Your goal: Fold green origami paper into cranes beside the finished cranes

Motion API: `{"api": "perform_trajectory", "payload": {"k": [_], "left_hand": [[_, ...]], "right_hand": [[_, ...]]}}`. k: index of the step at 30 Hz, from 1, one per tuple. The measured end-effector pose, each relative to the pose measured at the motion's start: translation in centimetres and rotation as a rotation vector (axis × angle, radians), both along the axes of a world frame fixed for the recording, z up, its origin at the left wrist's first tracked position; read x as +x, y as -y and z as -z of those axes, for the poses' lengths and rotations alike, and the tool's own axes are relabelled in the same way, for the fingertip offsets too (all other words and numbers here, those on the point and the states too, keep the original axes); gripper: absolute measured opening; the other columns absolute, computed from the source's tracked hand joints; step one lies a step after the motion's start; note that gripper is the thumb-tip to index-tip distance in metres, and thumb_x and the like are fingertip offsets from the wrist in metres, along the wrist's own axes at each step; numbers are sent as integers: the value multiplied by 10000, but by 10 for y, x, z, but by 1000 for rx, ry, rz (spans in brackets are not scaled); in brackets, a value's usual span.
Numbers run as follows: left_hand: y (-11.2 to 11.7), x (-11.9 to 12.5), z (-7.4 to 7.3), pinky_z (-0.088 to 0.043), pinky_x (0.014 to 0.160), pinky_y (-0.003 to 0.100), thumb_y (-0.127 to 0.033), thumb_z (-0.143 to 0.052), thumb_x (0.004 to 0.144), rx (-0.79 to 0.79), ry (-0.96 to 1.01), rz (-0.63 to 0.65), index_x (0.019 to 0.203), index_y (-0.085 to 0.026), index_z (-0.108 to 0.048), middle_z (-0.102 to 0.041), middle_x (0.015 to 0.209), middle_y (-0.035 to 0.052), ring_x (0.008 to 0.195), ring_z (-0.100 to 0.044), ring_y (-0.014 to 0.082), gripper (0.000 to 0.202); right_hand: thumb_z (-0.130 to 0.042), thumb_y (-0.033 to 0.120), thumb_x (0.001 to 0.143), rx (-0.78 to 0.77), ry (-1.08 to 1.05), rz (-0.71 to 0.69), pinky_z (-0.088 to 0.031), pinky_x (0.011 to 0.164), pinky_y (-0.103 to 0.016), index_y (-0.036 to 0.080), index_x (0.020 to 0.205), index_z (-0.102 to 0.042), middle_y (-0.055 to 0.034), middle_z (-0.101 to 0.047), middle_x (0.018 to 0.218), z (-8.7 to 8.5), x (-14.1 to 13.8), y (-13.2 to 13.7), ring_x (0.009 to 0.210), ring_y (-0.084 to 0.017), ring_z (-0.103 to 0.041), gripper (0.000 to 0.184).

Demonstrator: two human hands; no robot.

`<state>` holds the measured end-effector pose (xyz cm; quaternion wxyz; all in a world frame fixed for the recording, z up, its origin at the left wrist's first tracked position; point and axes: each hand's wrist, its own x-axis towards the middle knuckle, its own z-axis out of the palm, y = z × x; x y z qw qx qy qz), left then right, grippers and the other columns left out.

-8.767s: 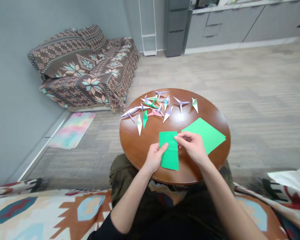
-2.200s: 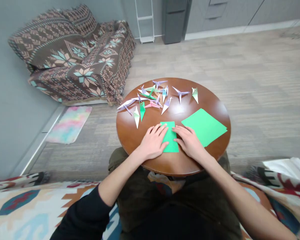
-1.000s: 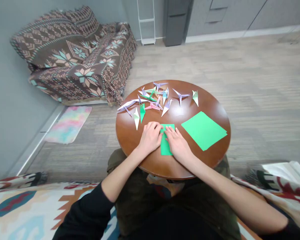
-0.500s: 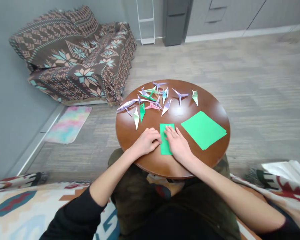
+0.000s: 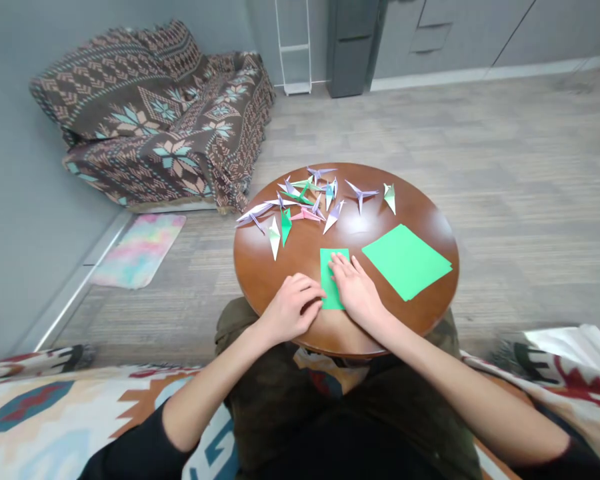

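Cool, even light fills the room; its source cannot be told. A pale glare washes out the wood of the table [image 5: 260, 267] between its middle and its far edge. Shadows under the hands [image 5: 355, 290] are faint and soft. The green sheet [image 5: 329, 297] looks bright and flat, its fine creases too small to tell. Outward, the floor [image 5: 480, 167], sofa [image 5: 150, 127] and cabinets [image 5: 470, 33] turn soft and smeared, and wide-angle distortion stretches the corners.
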<state>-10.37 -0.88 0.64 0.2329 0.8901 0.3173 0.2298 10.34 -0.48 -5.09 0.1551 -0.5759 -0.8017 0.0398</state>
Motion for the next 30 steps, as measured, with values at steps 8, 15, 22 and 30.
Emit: {"api": "perform_trajectory", "payload": {"k": [8,15,22,30], "left_hand": [[-15,2,12,-440,996,440,-192,-546,986,-15,-103,3,1221,-188,-654,-723,1258,91,1203,-580,264,259],[-23,-8,9,-396,1078,489,-149,-522,963,-23,-148,-1,1356,-199,-618,-688,1400,85,1294,-544,281,408],[-44,1,11,-403,1084,509,-141,-516,934,46,-209,-41,1416,-203,-593,-657,1451,92,1321,-534,291,492],[-69,18,12,-393,1086,544,-312,-527,1013,211,-251,-248,1349,-128,-643,-664,1421,151,1342,-523,346,400]], "right_hand": [[-371,114,1064,4,15,-6,-301,1272,-543,26,1381,-638,-256,-540,1543,-1,1,0,1482,-303,-504,424],[-368,125,1072,-2,20,-10,-296,1276,-548,17,1389,-634,-261,-538,1543,-2,1,0,1479,-310,-507,428],[-382,155,1083,4,25,-4,-293,1278,-549,22,1397,-632,-253,-548,1536,-1,1,0,1475,-313,-511,423],[-385,140,1079,6,26,-4,-313,1267,-563,10,1376,-647,-254,-562,1523,-2,0,-1,1466,-331,-518,417]]}}
